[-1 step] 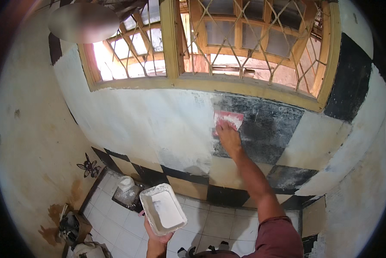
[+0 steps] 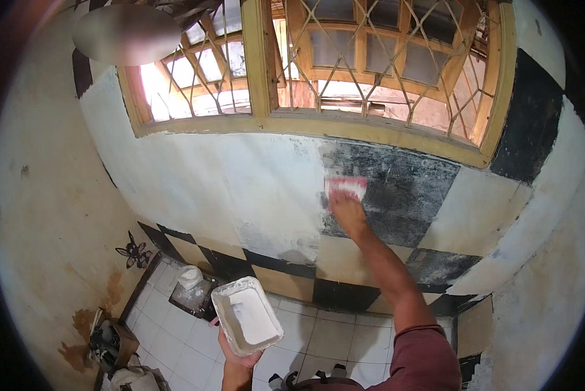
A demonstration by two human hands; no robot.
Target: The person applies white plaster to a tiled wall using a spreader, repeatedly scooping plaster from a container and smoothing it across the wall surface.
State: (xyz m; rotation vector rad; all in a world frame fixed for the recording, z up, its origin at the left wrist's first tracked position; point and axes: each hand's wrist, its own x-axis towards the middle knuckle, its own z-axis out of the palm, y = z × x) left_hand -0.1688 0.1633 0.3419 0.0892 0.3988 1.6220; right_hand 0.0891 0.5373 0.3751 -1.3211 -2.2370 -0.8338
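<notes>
My right hand grips a red putty spreader smeared with white, at the wall. The spreader is over a black, white-streaked patch below the window, beside the edge of a white-coated area. Low in front of me, my left hand holds a rectangular tray from below and at its near left side. White paste lies in the tray, with a grey mark at one spot. The fingers under the tray are partly hidden.
A yellow window frame with a metal grille spans the wall above. Black and cream squares run along the wall's foot. On the tiled floor, a white container stands on a dark board; a cluttered box sits by the left wall.
My right hand and the spreader have moved slightly down the wall. My left hand and the tray stay almost where they were.
</notes>
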